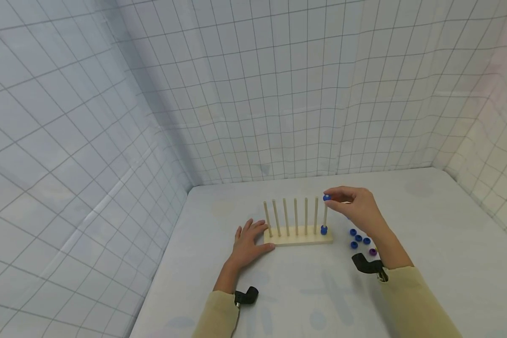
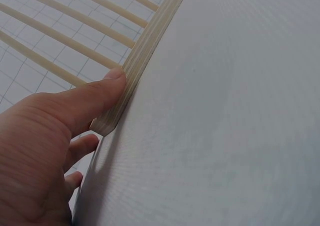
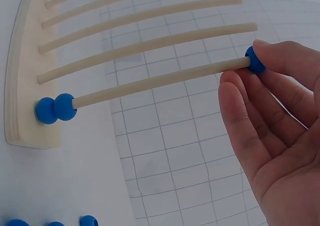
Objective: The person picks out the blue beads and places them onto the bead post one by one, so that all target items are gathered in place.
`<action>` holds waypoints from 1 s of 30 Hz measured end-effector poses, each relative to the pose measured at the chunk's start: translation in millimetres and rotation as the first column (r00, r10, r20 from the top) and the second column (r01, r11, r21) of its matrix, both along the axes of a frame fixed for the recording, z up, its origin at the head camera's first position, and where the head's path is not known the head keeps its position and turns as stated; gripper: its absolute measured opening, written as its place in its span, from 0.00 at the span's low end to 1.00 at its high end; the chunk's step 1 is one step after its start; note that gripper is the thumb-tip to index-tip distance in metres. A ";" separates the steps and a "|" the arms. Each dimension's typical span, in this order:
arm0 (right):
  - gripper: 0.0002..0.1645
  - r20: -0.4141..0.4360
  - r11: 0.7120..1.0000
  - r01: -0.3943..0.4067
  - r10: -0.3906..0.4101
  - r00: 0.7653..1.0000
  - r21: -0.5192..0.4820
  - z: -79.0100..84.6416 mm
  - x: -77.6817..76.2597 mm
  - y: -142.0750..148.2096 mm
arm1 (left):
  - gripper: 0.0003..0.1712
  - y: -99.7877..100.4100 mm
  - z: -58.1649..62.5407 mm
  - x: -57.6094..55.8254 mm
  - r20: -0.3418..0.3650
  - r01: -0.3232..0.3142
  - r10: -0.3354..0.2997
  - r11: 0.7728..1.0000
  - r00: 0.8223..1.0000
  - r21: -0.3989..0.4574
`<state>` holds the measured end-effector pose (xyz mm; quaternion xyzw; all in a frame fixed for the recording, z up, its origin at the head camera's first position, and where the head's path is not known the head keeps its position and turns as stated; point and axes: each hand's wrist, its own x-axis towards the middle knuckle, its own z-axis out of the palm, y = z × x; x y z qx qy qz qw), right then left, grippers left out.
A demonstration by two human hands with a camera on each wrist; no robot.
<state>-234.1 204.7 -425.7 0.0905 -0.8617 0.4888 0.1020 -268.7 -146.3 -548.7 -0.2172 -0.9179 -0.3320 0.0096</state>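
A pale wooden peg rack (image 1: 297, 240) with a row of upright pegs stands on the white table. My left hand (image 1: 246, 247) holds its left end; the thumb (image 2: 107, 88) lies along the front edge, while the other fingers reach round behind. At the top of the rightmost peg (image 3: 165, 82), my right hand (image 1: 360, 210) pinches a blue bead (image 3: 255, 60) between thumb and fingers. The peg's tip meets the bead's hole. Two blue beads (image 3: 56, 108) sit stacked at the foot of that same peg. The other pegs carry no beads.
Several loose blue beads (image 1: 358, 238) lie on the table (image 1: 287, 291) to the right of the rack, below my right wrist. Beside them is a purple bead (image 1: 372, 252), with a bit of yellow partly hidden by my arm. White gridded cloth (image 1: 262, 94) walls the table's back and sides.
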 end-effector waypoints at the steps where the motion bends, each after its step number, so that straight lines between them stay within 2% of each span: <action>1: 0.25 -0.001 1.000 0.003 -0.003 1.000 0.004 -0.8 -0.3 -0.1 | 0.40 0.0 0.5 0.1 0.001 0.000 0.000 1.000 1.000 0.000; 30: 0.22 0.030 1.000 -0.009 0.009 1.000 -0.003 -17.5 0.3 -0.2 | 0.40 -0.5 -1.5 -0.2 -0.004 0.005 -0.005 1.000 1.000 0.016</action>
